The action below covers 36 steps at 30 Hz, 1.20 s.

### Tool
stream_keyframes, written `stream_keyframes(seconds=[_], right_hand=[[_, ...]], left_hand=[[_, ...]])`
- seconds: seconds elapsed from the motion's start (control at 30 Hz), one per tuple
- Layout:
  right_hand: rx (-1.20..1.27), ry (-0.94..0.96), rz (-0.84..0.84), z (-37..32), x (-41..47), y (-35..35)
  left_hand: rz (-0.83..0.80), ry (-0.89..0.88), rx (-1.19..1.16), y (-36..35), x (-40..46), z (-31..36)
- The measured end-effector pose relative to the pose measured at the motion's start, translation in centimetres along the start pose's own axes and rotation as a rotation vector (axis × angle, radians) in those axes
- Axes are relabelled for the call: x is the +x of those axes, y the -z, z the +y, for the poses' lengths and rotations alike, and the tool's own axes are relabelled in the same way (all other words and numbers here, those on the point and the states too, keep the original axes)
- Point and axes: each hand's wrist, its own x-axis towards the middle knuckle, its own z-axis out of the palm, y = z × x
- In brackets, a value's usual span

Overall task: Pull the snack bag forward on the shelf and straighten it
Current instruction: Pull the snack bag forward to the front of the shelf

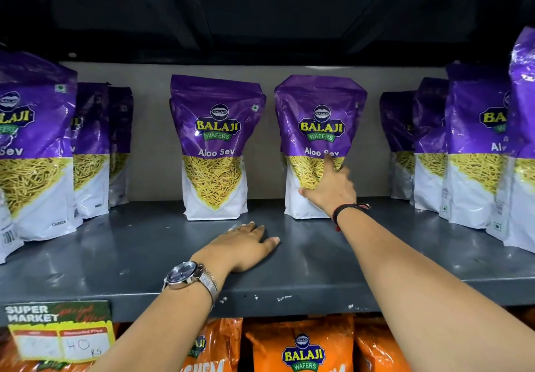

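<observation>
Two purple-and-white Aloo Sev snack bags stand upright deep on the grey metal shelf [144, 255]. My right hand [330, 189] lies against the front of the right bag [318, 116], fingers spread over its yellow window, thumb at its lower left. The bag's top leans a little to the right. My left hand [246, 245] rests flat on the shelf surface in front of the left bag [215, 140], holding nothing, fingers slightly apart. A watch sits on my left wrist and a dark thread band on my right.
More of the same purple bags stand in rows at the left [31, 145] and right [474, 145] ends of the shelf, closer to the front edge. Orange snack bags [301, 348] fill the shelf below. A price tag [58, 331] hangs at the lower left.
</observation>
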Motion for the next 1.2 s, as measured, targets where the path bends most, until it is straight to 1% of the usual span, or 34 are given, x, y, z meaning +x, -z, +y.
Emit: stream_keyframes(seconds=[0.37, 0.6, 0.87, 1.2], right_hand=[[-0.037, 0.012, 0.013, -0.3, -3.1, 2.4], [-0.009, 0.008, 0.030, 0.1, -5.8, 4.1], [-0.052, 0.014, 0.079, 0.3, -9.1, 5.8], [-0.062, 0.032, 0.095, 0.3, -11.5, 7.5]], left_hand=[[-0.007, -0.001, -0.014, 0.1, -0.3, 0.0], [-0.002, 0.001, -0.031, 0.2, -0.1, -0.1], [-0.013, 0.010, -0.032, 0.2, 0.0, -0.1], [0.028, -0.007, -0.015, -0.1, 0.3, -0.3]])
